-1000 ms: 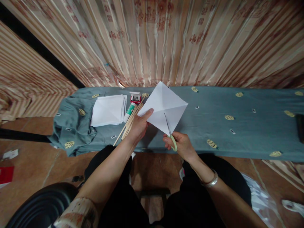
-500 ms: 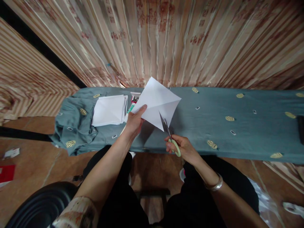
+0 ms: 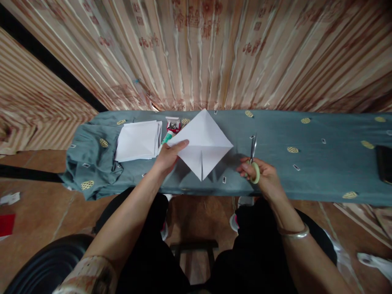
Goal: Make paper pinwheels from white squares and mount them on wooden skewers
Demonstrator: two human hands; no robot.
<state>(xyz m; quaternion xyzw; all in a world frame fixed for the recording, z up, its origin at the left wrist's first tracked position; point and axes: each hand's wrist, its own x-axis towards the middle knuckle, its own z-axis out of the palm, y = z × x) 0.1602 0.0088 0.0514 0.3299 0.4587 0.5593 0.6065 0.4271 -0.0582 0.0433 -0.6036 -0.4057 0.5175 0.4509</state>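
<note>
My left hand pinches the left corner of a white paper square, thumb on top. The sheet is held above the cloth with one corner toward me. Crease lines cross it, and a slit runs from the near corner up toward the middle. To the right of the paper, my right hand grips scissors with pale green handles, blades pointing away from me. The scissors are apart from the sheet.
A stack of white paper lies on the left of the green tablecloth. Near it are an open red box of small metal pieces and a green-and-white tube. A dark phone-like object lies at the far right.
The scissors have left the slit, and my right hand has carried them to the right. The paper has turned a little, its slit corner now pointing straight toward me.
</note>
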